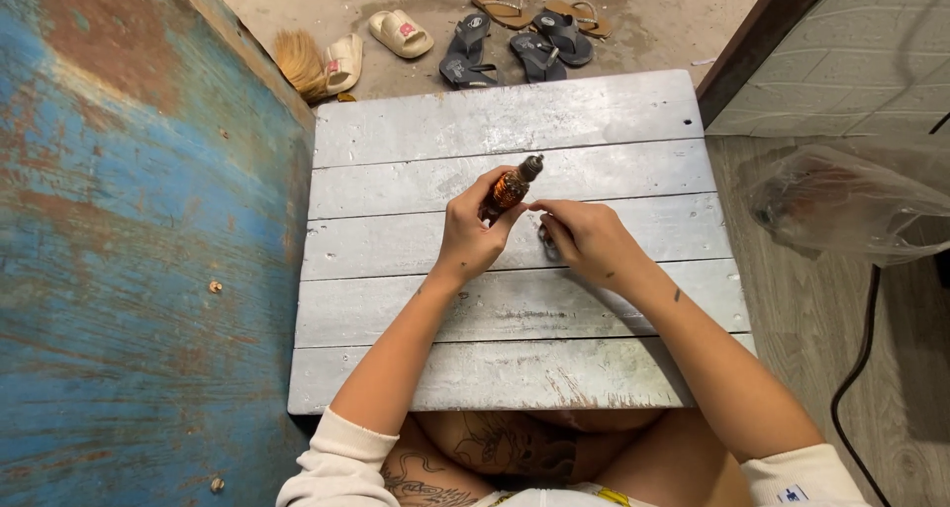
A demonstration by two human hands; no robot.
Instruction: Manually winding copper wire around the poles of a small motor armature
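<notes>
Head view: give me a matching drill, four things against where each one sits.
Things:
1. bottle
2. plastic bag
3. sandals
4. blue board

Places:
A. floor beyond the far edge of the table
B. left of the table
C. floor to the right of the table
D. held in the left hand, right hand at its side

Pairs: 1-D, 2-C, 3-A, 4-B
</notes>
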